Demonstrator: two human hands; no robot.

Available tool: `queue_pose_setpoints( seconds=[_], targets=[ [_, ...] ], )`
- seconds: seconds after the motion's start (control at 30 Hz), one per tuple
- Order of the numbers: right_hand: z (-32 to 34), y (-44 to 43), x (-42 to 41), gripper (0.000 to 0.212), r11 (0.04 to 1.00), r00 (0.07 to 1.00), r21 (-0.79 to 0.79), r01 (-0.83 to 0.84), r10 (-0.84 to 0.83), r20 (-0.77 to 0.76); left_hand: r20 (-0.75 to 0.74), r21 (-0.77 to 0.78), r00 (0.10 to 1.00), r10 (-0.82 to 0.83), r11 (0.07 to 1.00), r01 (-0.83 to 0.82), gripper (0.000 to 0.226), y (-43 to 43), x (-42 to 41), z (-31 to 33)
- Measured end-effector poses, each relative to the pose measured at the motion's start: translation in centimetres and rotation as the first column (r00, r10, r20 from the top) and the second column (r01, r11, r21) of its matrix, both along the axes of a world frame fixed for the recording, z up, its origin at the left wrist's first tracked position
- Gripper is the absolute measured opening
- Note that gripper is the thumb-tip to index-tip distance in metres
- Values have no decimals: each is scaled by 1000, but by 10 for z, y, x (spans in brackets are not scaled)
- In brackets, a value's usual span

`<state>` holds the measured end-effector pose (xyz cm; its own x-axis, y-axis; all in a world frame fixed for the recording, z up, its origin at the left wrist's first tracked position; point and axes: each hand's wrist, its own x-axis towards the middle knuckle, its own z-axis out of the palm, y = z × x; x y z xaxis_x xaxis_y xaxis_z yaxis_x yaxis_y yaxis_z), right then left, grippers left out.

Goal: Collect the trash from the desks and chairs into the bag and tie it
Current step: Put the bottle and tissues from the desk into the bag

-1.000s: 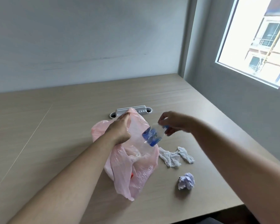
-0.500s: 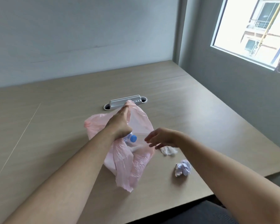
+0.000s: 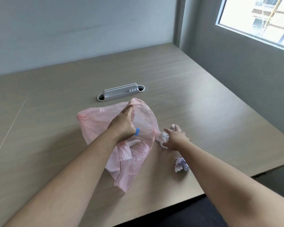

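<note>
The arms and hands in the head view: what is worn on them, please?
Nothing: the left forearm and right forearm are bare, no sleeves in view. The left hand and right hand carry no gloves, rings, watch or bracelet.

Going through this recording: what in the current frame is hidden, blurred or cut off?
- Head view: of the item inside the bag only a blue cap shows; the left hand and the pink film hide the rest.
- Head view: whether the right hand grips the tissue; motion blur and the hand cover the contact.
- Head view: chairs named in the task lie outside the frame.
</note>
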<state>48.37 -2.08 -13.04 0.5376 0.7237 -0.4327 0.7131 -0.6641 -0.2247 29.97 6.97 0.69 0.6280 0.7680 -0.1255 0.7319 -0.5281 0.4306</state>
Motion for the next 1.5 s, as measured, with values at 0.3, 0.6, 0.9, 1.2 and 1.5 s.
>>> queue_pose_setpoints(
  seconds=[0.3,0.6,0.9,1.2,1.5],
  targets=[
    [59,10,13,18,966,974,-121,-227,225,-30,-37,17,999,-9,1000,10,83,10,-11,-6],
    [127,38,-71,27,944,809,317,-91,256,-529,-11,40,999,32,999,-31,80,4,-32,7],
    [106,30,-89,54,866,844,238,-441,490,-219,-12,27,994,109,994,-109,78,12,-59,9],
    [80,-46,-14,64,918,936,-183,-351,345,-63,-9,0,1000,26,1000,-26,82,-10,-34,-7],
    [50,-59,-27,17,912,924,-150,-382,372,-91,-26,-39,1000,-9,999,8,88,-15,-35,-21]
  ],
)
